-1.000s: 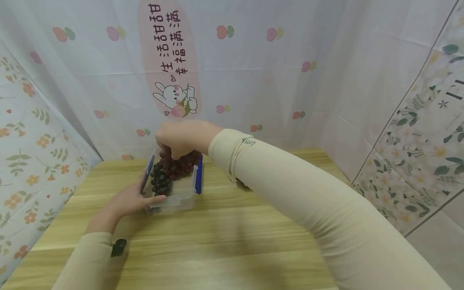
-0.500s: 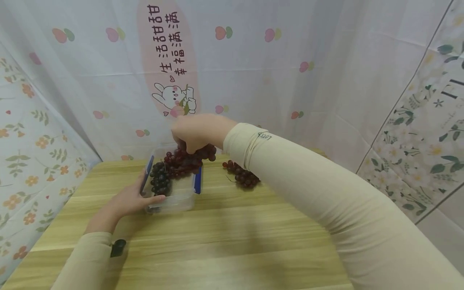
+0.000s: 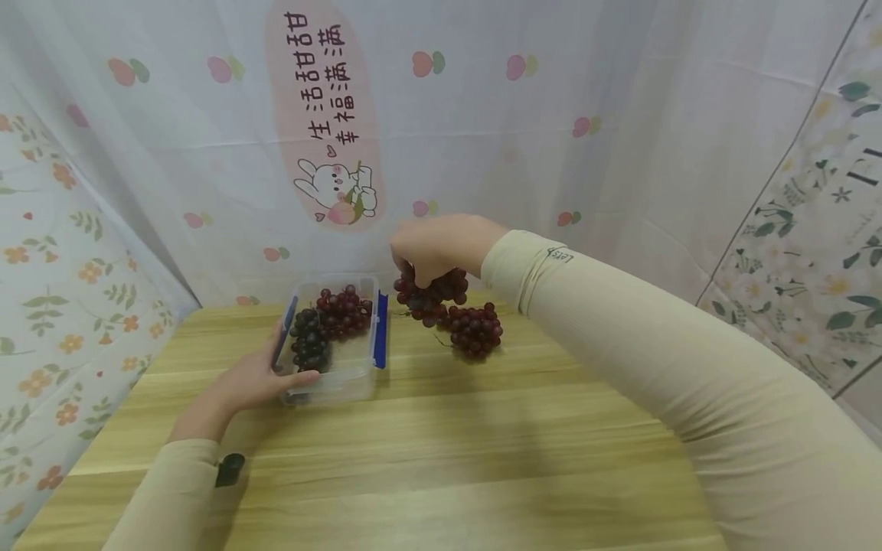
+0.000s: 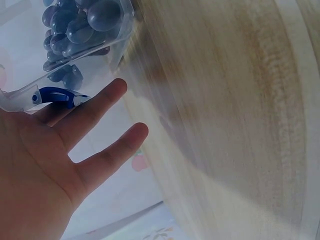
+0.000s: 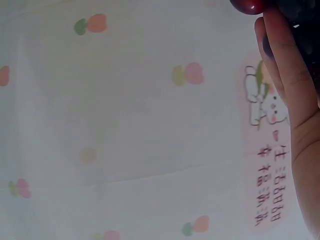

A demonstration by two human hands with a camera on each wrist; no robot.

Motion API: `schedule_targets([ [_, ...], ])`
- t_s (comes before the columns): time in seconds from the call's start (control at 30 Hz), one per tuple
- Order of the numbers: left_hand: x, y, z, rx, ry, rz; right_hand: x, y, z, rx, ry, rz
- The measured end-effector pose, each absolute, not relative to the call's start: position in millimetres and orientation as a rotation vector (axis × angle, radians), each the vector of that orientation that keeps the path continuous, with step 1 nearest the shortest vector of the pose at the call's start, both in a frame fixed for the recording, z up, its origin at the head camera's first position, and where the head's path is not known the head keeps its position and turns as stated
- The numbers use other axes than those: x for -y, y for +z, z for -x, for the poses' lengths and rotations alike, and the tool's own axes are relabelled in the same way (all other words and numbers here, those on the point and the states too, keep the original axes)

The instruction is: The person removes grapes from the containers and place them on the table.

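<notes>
Right hand (image 3: 441,245): knuckles up, fingers (image 5: 287,60) clamped on the top of a red grape bunch (image 3: 426,302). Held bunch hangs just right of the container, toward the back of the desk (image 3: 441,467). It overlaps a second red bunch (image 3: 477,334) lying on the wood; can't tell from here if the two touch. Right wrist view gives only a few grapes against that hand, one bright red, the rest dark in shadow.

Left hand (image 3: 244,384): on the near left corner of the clear container (image 3: 338,380), thumb along the front rim. From the left wrist, two fingers (image 4: 95,107) are straight and splayed clear of the wall, so nothing clenched there; another goes behind a blue latch, its tip hidden.

Container sits upright on the desk, left of middle, lid off. Inside: dark grapes (image 3: 310,344) along the left side, red grapes (image 3: 346,310) at the back right, the two bunches touching. Blue side flap (image 3: 381,333) on the right wall is swung down; left flap (image 3: 285,329) stands up next to the left hand.

Cream sleeves (image 3: 606,344) on both arms. White curtain (image 3: 475,153) behind the desk, fruit print, rabbit drawing (image 3: 334,184) under dark lettering.
</notes>
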State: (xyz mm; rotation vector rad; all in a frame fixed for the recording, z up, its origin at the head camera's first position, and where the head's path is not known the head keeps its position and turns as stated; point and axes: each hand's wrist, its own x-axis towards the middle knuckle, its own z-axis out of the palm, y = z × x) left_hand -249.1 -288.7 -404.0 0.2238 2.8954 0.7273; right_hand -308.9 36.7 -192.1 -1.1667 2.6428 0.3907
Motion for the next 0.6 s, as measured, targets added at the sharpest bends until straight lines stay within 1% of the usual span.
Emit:
schedule_targets([
  [0.6, 289.2, -403.9, 249.6, -2.895, 0.736, -0.216, -93.2, -197.1, 321.0, -2.661, 0.395, 0.997],
])
